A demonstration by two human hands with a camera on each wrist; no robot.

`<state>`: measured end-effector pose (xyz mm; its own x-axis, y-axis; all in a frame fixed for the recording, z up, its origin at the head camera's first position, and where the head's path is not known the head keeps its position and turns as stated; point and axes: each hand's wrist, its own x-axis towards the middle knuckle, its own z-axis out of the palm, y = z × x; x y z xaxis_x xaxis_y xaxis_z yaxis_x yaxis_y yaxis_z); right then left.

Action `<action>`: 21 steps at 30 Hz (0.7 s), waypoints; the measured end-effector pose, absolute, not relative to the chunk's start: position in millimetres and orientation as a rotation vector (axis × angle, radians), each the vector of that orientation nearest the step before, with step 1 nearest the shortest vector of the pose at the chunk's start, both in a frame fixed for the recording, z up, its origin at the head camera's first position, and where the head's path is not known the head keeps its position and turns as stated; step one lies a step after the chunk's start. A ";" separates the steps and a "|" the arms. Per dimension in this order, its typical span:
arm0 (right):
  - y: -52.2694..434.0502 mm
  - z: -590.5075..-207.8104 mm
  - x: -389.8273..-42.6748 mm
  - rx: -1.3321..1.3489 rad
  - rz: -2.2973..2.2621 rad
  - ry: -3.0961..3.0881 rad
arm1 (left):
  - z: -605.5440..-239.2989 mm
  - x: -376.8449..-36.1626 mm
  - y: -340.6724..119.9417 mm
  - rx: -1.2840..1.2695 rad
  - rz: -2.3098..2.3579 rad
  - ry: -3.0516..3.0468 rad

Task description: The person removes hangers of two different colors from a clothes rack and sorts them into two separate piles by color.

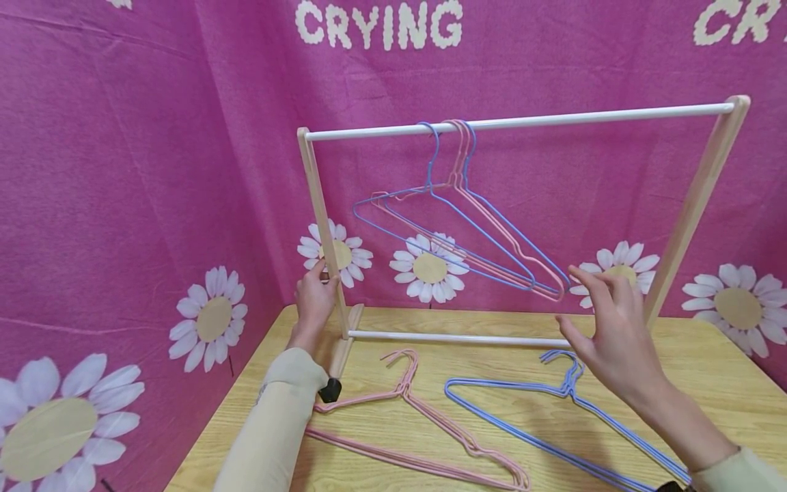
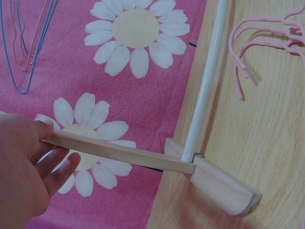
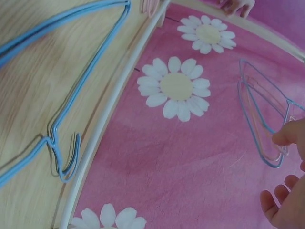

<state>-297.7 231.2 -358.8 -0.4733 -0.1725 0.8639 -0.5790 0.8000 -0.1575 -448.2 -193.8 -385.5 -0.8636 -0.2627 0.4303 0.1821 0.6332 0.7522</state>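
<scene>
A small garment rack stands on the table, its left wooden post (image 1: pixel 322 205) pinched between the thumb and fingers of my left hand (image 1: pixel 315 301). From its white top rail (image 1: pixel 565 118) hang blue hangers (image 1: pixel 430 169) and pink hangers (image 1: pixel 524 253), bunched left of the middle with the pink between the blue. My right hand (image 1: pixel 621 335) is raised at their right corners, fingers spread, holding nothing. In the right wrist view its thumb (image 3: pixel 287 133) overlaps the hanging hangers. Below the left post, the wooden foot (image 2: pixel 219 183) rests on the tabletop.
On the wooden table (image 1: pixel 725 389), stacked pink hangers (image 1: pixel 404 389) lie at front left, and stacked blue hangers (image 1: pixel 570 391) lie to their right. A white lower bar (image 1: pixel 455 337) spans the rack behind them. Pink cloth with daisies (image 1: pixel 430 268) covers the walls behind and left.
</scene>
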 end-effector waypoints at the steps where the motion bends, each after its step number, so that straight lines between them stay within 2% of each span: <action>1: 232.3 -358.5 -299.4 0.562 0.533 -2.048 | -385.4 -448.0 -193.8 0.063 -1.156 -2.343; 21: 234.6 -363.6 -327.9 0.536 0.373 -2.137 | -384.1 -445.9 -193.2 0.060 -1.159 -2.344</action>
